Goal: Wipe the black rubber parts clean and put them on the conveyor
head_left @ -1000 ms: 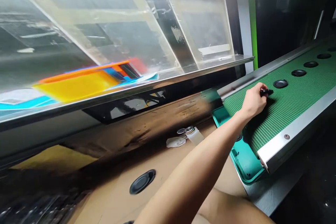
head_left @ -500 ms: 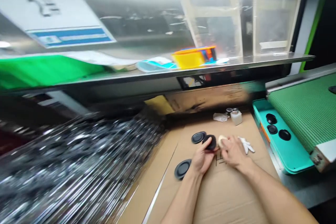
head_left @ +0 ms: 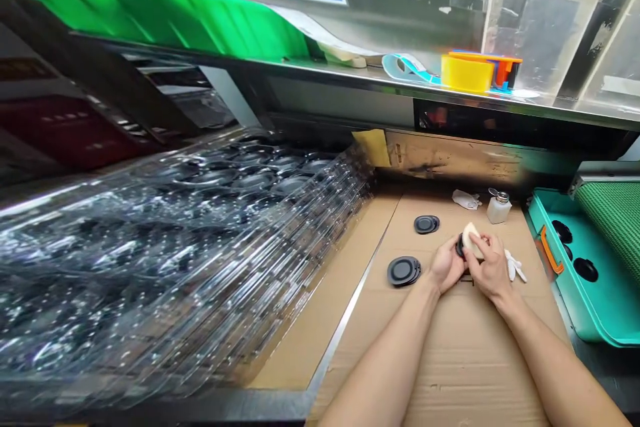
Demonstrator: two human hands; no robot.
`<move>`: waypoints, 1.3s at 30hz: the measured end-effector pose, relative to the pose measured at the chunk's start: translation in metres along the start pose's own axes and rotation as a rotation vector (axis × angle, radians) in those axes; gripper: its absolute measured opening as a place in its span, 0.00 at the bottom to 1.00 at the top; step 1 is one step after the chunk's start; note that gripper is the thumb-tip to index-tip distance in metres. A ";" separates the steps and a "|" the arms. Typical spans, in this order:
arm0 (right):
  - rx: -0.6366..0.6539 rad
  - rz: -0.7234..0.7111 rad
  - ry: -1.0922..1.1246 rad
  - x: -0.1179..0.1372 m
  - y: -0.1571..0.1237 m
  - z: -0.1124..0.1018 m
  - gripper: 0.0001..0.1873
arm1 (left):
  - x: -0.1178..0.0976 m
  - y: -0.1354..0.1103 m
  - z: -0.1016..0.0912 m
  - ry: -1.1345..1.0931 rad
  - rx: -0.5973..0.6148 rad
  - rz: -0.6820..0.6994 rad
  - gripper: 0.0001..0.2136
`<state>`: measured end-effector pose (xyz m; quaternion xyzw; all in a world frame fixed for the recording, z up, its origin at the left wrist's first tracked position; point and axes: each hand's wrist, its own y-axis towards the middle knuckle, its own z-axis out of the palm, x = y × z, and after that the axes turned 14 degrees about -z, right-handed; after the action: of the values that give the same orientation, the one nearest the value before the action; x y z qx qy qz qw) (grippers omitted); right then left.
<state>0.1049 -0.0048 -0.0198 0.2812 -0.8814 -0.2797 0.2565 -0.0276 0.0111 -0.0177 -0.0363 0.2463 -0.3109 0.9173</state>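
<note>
Over a sheet of brown cardboard (head_left: 450, 353), my left hand (head_left: 447, 269) is closed around a small black round part (head_left: 459, 245), most of it hidden by my fingers. My right hand (head_left: 490, 267) pinches a pale cream pad (head_left: 471, 238) and presses it against that part. A black disc (head_left: 427, 224) lies just beyond my hands, and another black disc (head_left: 403, 271) lies to the left of my left hand. A white glove (head_left: 515, 267) lies by my right hand.
A stack of clear plastic trays (head_left: 190, 240) holding black parts fills the left. A teal tray (head_left: 580, 280) with black discs and a green conveyor belt (head_left: 613, 213) sit right. A small bottle (head_left: 499, 207) and white cloth (head_left: 466, 199) stand behind. Tape rolls (head_left: 467, 72) rest on the steel shelf.
A second ago my right hand was out on the green belt with a black part. It came back to the cardboard, and both hands now work the part and pad closer together. My view swung left.
</note>
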 end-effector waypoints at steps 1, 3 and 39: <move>-0.031 0.032 -0.014 0.000 0.000 0.001 0.22 | 0.001 0.002 0.000 -0.005 -0.011 -0.008 0.16; -0.033 0.021 -0.008 0.002 -0.001 0.003 0.21 | 0.002 0.004 -0.002 -0.027 -0.062 -0.028 0.16; 0.188 0.241 0.282 -0.002 0.006 -0.021 0.15 | 0.005 0.006 -0.001 0.057 -0.111 -0.012 0.17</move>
<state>0.1167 -0.0070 -0.0016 0.2327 -0.8863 -0.1214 0.3816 -0.0210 0.0131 -0.0226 -0.0799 0.2889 -0.3031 0.9046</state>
